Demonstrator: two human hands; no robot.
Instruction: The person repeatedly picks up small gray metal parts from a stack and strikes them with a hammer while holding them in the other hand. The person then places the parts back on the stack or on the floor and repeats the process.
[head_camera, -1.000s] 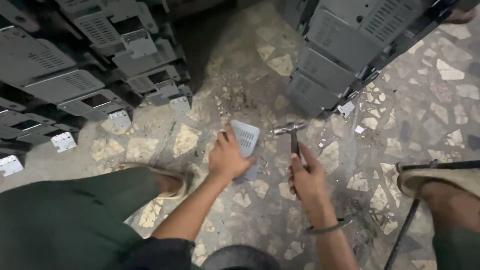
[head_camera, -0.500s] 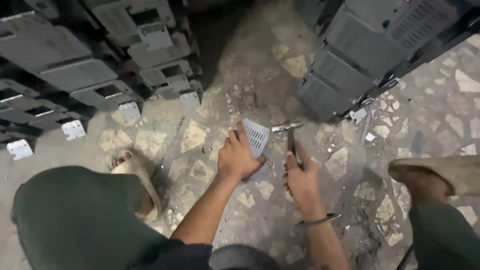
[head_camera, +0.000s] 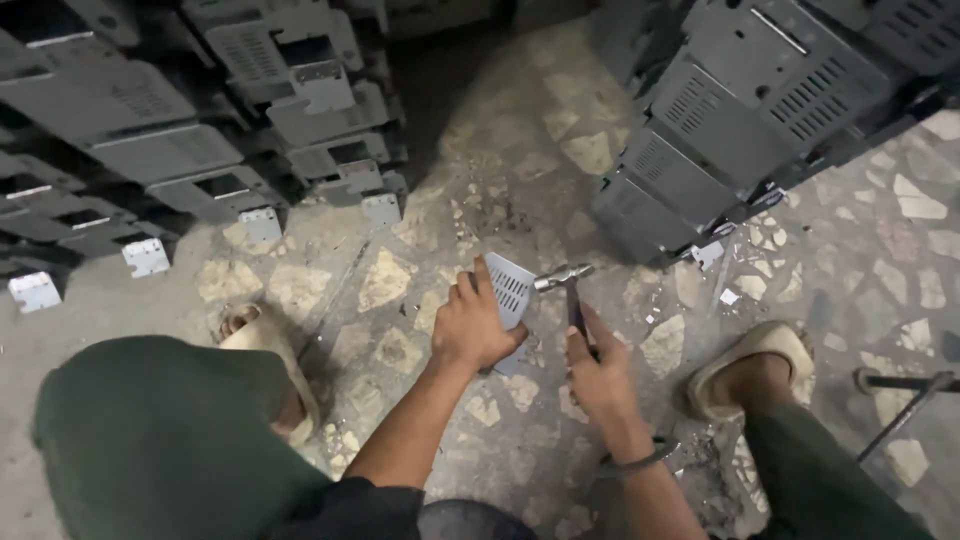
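Fingers (head_camera: 470, 290) pinch one vented plate (head_camera: 510, 292) (one hammer (head_camera: 568, 290) alongside).

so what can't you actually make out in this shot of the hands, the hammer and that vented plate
- Head view: the lower part of the vented metal plate is hidden by the left hand.
- Hammer: most of the handle is covered by the right hand.
- Stacked grey metal casings: cut off by the top and left edges.

A mottled stone-chip floor (head_camera: 400, 280) carries stacked grey metal casings (head_camera: 150, 130) at ten o'clock, more casings (head_camera: 740, 130) at two, and scattered debris (head_camera: 490, 215) near centre.
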